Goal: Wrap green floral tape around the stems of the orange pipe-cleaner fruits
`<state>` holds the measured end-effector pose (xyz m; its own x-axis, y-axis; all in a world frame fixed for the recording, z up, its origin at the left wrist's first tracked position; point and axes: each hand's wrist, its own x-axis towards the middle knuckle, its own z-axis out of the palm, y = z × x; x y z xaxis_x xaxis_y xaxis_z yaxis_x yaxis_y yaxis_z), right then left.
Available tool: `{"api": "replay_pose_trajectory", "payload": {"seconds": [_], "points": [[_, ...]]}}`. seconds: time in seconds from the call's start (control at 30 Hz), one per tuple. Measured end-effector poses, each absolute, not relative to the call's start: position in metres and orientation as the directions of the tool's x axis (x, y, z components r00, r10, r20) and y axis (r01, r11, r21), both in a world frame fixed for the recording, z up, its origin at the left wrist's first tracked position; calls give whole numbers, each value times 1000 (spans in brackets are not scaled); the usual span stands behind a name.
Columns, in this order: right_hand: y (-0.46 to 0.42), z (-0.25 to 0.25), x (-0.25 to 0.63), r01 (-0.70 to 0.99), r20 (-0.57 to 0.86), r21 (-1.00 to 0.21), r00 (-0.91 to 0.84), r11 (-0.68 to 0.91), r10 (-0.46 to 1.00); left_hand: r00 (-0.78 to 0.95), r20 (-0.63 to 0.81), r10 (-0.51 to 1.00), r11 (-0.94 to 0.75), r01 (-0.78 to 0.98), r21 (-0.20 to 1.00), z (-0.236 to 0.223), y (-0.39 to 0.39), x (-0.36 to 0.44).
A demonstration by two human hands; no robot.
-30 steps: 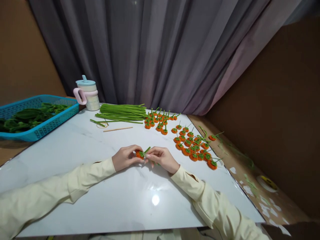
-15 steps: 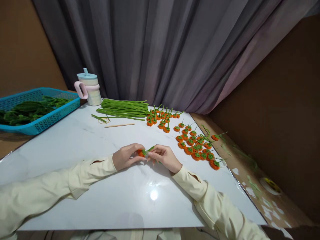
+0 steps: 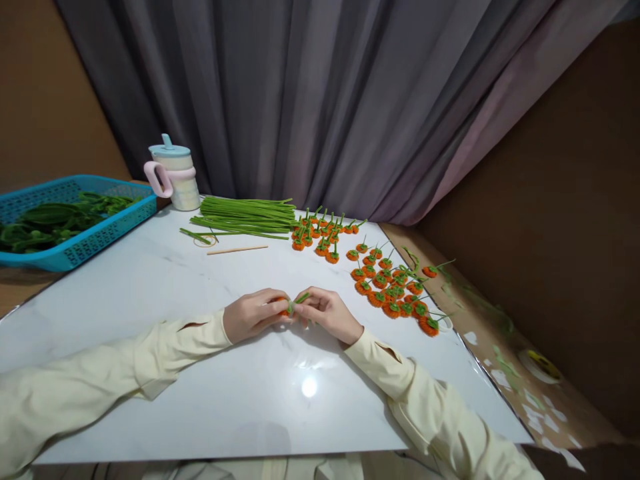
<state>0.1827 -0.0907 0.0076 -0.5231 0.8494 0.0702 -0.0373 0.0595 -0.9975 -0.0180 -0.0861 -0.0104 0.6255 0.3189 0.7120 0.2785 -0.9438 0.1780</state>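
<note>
At the middle of the white marbled table (image 3: 175, 413), my left hand (image 3: 253, 315) is closed around a small orange pipe-cleaner pumpkin (image 3: 283, 307), mostly covered by the fingers. My right hand (image 3: 327, 312) meets it from the right, thumb and fingers pinching the green pipe-cleaner stem (image 3: 302, 298) at the pumpkin's top. Fingertips of both hands nearly touch. Similar orange pumpkins with green tops (image 3: 377, 299) stand in a group to the right of my right hand. Farther back, another cluster of pumpkins with thicker upright stems (image 3: 332, 257) sits beside a bundle of green pipe cleaners (image 3: 245, 215).
A thin wooden stick (image 3: 237, 250) and a rubber band (image 3: 213, 240) lie behind my left hand. At the back left stand a lidded tumbler (image 3: 183, 190) and a blue basket (image 3: 75, 257) of green pieces. A tape roll (image 3: 541, 367) and paper scraps (image 3: 535, 417) lie off the right edge.
My left fingers have closed farther over the pumpkin, so less orange shows. My right hand keeps its pinch at the stem with little movement. The view has shifted slightly.
</note>
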Motion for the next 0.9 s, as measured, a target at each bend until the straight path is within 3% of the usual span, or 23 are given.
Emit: {"api": "replay_pose_trajectory", "payload": {"seconds": [0.27, 0.47, 0.9], "points": [[-89, 6, 184, -47, 95, -995, -541, 83, 836, 634, 715, 295, -945, 302, 122, -12, -85, -20], [-89, 6, 185, -27, 87, -996, -541, 87, 837, 617, 715, 329, -940, 283, 189, -13, -86, -20], [-89, 4, 184, -61, 40, -998, -546, 7, 837, 614, 698, 368, -925, 320, 206, -11, -88, -19]]}}
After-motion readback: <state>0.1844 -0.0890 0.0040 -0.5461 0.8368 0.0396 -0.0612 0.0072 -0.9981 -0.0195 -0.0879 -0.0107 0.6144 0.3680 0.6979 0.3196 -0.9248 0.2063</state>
